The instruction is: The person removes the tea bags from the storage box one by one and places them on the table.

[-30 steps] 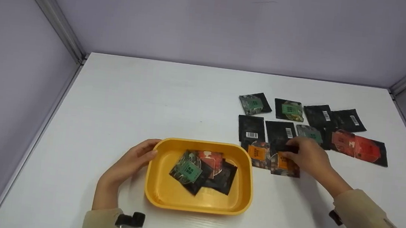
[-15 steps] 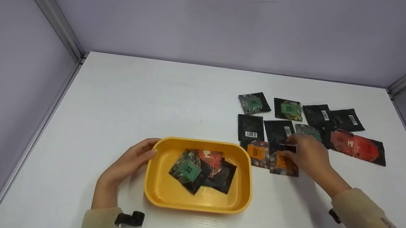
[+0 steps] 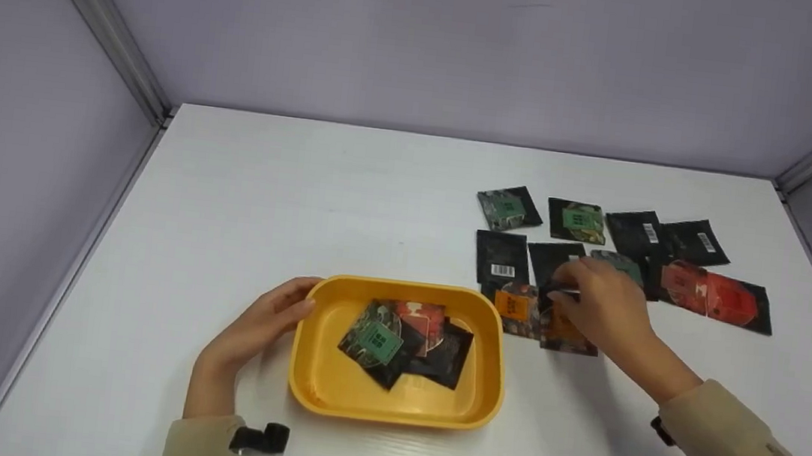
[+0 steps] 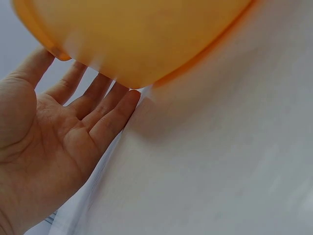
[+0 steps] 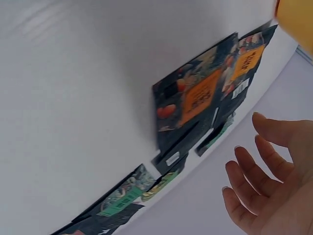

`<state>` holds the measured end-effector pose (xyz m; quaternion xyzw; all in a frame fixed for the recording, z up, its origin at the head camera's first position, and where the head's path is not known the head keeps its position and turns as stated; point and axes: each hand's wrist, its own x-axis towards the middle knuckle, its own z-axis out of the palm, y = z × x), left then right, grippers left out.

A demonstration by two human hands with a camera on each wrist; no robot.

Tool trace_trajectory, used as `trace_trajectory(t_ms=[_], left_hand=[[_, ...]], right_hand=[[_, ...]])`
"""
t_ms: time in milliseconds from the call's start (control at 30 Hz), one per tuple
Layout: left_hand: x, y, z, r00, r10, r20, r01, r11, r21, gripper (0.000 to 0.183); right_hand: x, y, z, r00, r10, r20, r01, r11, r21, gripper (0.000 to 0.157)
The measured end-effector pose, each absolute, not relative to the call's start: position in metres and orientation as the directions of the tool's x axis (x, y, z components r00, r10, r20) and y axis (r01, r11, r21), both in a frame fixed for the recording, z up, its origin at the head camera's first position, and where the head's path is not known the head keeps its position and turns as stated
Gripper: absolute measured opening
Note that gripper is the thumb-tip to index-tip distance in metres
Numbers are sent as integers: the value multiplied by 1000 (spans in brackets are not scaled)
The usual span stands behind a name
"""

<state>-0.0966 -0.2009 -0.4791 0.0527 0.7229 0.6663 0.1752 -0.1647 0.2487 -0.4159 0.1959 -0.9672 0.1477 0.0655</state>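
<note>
A yellow plastic tub holds several flat black sachets, a green-labelled sachet on top and a red-labelled sachet partly under it. My left hand rests on the tub's left side; in the left wrist view, its extended fingers touch the outer wall and rim. My right hand hovers at the top edge of an orange-labelled sachet, covering part of it. In the right wrist view, loosely bent fingers stand apart from that sachet, with nothing between them and the thumb.
Another orange-labelled sachet lies against the tub's right rim. Behind lie several more: a barcode-side-up sachet, a green-labelled sachet, and red-labelled sachets at the right. The white table meets grey walls.
My right hand has shifted slightly left and away from me over the orange-labelled sachet, its fingers no longer at the same spot on the top edge. My left hand and the tub stay put.
</note>
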Motion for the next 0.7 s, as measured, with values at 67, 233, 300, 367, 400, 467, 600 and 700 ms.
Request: trace_trajectory(t_ms=[67,233,300,367,400,467,600,700], left_hand=[[-97,-201,-480,-933,313,-179,-154,103,983,42],[-96,-202,-481,-933,317,-172,-149,97,984,42],[-96,-202,-481,-933,316,-173,-150,97,984,43],[-96,-202,-481,-933,313,-176,-154,97,983,43],[-96,-202,-480,-934,311,-177,-154,96,983,43],[-96,-202,-479,-934,310,-177,-154,97,983,43],[-96,-201,-479,-934,311,-176,-152,99,983,43],[-97,-200,-479,-933,309,-184,-161,98,982,43]], right_hand=[[-161,241,-412,-893,-392,222,-441,863,-247,19],[-154,218,-403,-804,-504,316,-574,796,-192,20],[-150,207,-399,-760,-550,347,-627,760,-168,20],[-147,196,-395,-724,-588,361,-667,731,-147,20],[-145,190,-393,-711,-604,361,-680,721,-134,20],[-142,179,-389,-688,-633,356,-705,700,-117,21],[-138,159,-384,-638,-688,346,-753,652,-92,20],[-135,147,-384,-577,-736,354,-800,596,-66,19]])
